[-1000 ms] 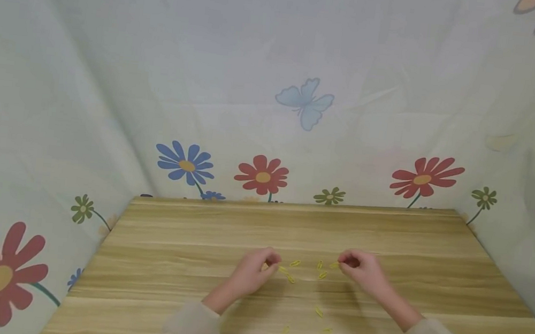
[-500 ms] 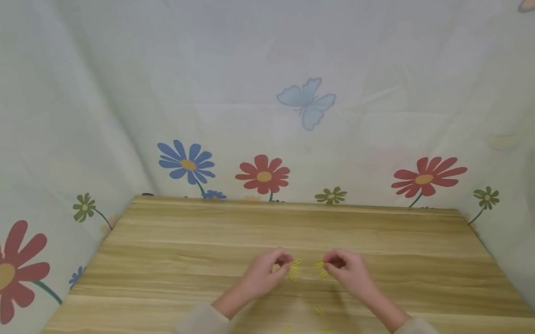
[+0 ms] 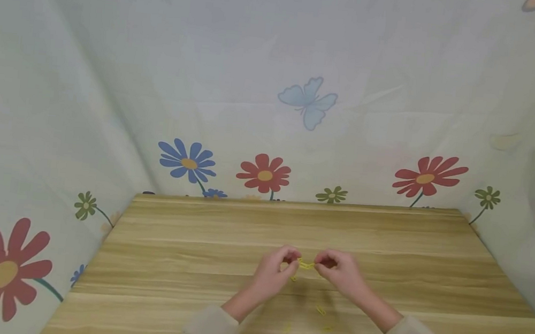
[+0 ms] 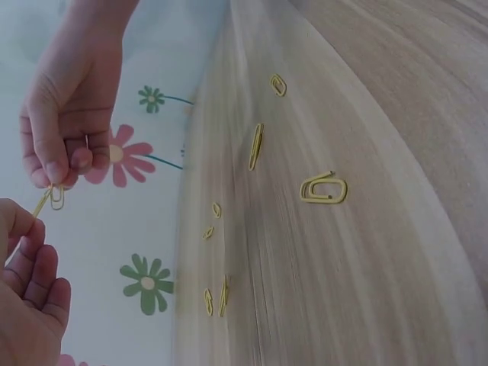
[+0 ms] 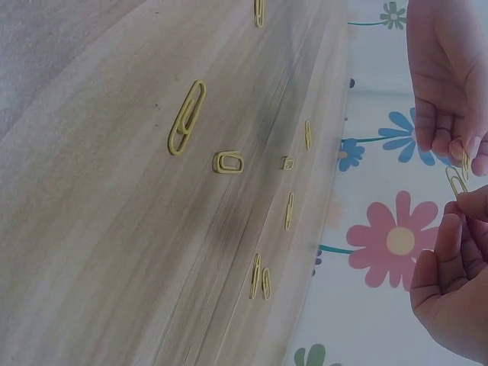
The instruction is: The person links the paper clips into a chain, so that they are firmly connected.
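Note:
Above the wooden table my left hand (image 3: 273,271) and right hand (image 3: 345,275) are close together, fingertips almost meeting. Each pinches a yellow paper clip between thumb and fingers. In the left wrist view the right hand's paper clip (image 4: 57,198) points down toward the left hand's paper clip (image 4: 40,204). From the right wrist, the right hand's paper clip (image 5: 456,181) stands just below the left hand's (image 5: 466,162), the two touching or nearly so; whether they are linked I cannot tell.
Several loose yellow paper clips lie scattered on the wood-grain table (image 3: 180,266), among them a large-looking clip (image 5: 187,118) in the right wrist view and a bent-looking one (image 4: 323,188) in the left. A floral-printed cloth (image 3: 235,104) stands behind the table.
Both hands have moved inward, the left hand to the right and the right hand to the left, bringing their pinched paper clips together over the loose ones.

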The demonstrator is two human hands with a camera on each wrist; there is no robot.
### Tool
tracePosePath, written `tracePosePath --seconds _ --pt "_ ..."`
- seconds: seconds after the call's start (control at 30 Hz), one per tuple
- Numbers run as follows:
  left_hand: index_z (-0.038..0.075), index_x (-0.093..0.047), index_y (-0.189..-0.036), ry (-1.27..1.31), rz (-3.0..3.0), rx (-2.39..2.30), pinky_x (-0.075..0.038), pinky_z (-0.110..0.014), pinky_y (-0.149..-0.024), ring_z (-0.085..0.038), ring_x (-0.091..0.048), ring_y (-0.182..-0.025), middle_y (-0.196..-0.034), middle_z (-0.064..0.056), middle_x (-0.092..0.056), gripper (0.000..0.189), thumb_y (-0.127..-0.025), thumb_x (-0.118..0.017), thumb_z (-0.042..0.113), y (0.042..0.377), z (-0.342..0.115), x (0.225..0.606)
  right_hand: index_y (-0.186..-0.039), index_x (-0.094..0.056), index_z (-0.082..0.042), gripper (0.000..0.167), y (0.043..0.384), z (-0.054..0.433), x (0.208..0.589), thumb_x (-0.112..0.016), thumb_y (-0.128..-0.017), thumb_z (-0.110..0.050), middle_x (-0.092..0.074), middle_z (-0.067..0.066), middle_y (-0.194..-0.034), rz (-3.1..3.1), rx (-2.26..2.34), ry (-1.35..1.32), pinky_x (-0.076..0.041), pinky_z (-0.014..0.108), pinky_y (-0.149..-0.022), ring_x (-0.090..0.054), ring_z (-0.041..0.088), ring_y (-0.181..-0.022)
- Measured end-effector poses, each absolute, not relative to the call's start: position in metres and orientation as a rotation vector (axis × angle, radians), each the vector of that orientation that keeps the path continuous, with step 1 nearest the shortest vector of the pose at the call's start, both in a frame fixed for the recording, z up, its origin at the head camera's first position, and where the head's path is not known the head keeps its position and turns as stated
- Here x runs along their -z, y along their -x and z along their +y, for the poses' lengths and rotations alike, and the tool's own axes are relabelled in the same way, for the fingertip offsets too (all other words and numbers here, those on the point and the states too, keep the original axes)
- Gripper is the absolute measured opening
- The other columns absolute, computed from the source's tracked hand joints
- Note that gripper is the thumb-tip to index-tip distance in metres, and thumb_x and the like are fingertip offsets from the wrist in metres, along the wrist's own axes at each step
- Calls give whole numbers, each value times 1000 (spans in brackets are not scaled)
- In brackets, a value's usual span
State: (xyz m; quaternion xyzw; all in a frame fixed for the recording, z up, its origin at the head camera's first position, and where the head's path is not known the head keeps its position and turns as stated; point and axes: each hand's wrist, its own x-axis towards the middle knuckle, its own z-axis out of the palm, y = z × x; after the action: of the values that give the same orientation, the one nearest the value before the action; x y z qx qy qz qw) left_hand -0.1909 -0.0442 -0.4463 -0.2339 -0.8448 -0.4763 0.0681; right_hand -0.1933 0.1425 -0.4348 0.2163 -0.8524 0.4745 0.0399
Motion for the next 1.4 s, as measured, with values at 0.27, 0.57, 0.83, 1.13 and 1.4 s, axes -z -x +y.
tracePosePath --seconds 0.27,0.57,0.83,1.13,1.4 --pt "0 -57 -98 706 -2487 1453 -48 -21 -75 -10 -57 -79 -85 -5 -62 16 -83 -53 5 190 -40 448 -82 -62 -3 3 192 140 436 -61 -80 -5 -64 5 -78 -2628 -1479 -648 -47 19 -60 -54 3 -68" --pt "3 -58 -96 648 -2466 1467 -48 -21 -75 -10 -58 -78 -82 -3 -62 15 -83 -53 4 187 -38 449 -82 -63 -2 4 189 136 437 -62 -80 -5 -64 7 -79 -2611 -1551 -647 -47 19 -60 -54 4 -68" --pt "4 -57 -93 620 -2431 1403 -49 -22 -66 -11 -57 -74 -81 -4 -62 12 -81 -54 4 186 -36 452 -80 -63 -1 4 188 134 440 -61 -80 -4 -65 7 -77 -2596 -1493 -664 -47 19 -60 -53 1 -67" --pt "4 -57 -91 539 -2450 1377 -47 -20 -61 -10 -55 -73 -81 -3 -62 11 -81 -54 5 186 -38 454 -81 -62 1 4 188 136 441 -59 -80 -1 -64 11 -77 -2576 -1500 -656 -46 20 -58 -53 2 -67" --pt "4 -55 -88 587 -2427 1335 -49 -26 -65 -11 -56 -72 -77 -4 -61 8 -81 -54 1 188 -43 460 -82 -62 2 5 186 138 435 -60 -80 -2 -64 9 -78 -2609 -1462 -595 -47 21 -60 -53 4 -68"
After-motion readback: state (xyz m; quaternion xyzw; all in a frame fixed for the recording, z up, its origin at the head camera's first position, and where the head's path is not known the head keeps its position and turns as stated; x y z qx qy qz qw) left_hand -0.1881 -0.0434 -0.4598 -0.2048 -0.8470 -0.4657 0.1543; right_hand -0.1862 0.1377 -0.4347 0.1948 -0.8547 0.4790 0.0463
